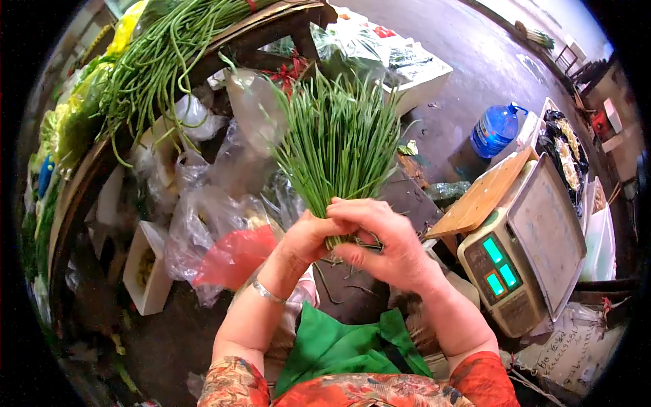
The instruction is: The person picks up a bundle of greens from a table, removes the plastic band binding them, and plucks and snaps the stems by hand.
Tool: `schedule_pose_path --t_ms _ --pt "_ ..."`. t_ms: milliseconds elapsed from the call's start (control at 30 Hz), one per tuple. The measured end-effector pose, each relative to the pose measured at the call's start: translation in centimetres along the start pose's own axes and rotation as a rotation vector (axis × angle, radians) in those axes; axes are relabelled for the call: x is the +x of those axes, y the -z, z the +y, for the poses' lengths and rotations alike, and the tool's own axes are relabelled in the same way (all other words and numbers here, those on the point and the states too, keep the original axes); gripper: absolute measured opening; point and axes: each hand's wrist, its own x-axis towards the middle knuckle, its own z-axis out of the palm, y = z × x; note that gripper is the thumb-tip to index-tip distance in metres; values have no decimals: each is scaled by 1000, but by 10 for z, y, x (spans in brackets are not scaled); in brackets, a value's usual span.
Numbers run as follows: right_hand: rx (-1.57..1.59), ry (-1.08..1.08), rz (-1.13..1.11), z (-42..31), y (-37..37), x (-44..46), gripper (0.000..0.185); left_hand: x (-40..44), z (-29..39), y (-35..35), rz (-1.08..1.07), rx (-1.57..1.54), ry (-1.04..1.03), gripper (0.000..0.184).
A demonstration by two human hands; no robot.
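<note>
A thick bunch of long green chives (340, 146) stands upright in front of me, its tips fanned out at the top and its stalks gathered low. My left hand (306, 234) is closed round the lower stalks from the left. From the right, my right hand (383, 237) curls over the same stalks, its fingers reaching across to the left hand and its thumb near the cut ends. Part of the stalk base is hidden by my fingers. A few loose strands (329, 283) lie below, above my green apron (346, 346).
At right stands a scale (502, 268) with lit digits, beside a wooden board (481, 193). Behind it is a blue water jug (497, 130). Long beans (156, 74) hang off a stand at left, over plastic bags (203, 224) and a white foam box (148, 268).
</note>
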Motion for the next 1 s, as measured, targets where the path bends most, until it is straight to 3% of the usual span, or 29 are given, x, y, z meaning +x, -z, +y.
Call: schedule_pose_path --t_ms 33,67,133,200,333,500,633,833,900,1000 --pt "90 -34 75 6 2 -1 35 0 0 -15 167 11 -22 28" --pt "178 -66 150 13 5 -2 30 0 1 -8 67 -16 56 26" --pt "303 -219 352 6 15 0 15 1 3 -14 69 -15 102 27" --pt "131 -217 467 23 26 1 13 3 -2 -18 74 7 115 28" --pt "7 -292 443 41 36 2 14 3 -5 -36 146 39 152 29" --pt "-36 -363 367 46 37 -2 13 5 -15 -29 88 77 183 27" --pt "-57 -317 305 54 42 -4 12 5 -14 -31 104 89 202 25" --pt "-186 -373 335 50 38 -2 8 7 -15 -35 105 79 168 20" --pt "-357 -249 455 59 37 -1 7 7 -18 -31 122 90 187 20" --pt "-325 -290 528 53 45 3 7 7 -22 -26 120 89 205 20"
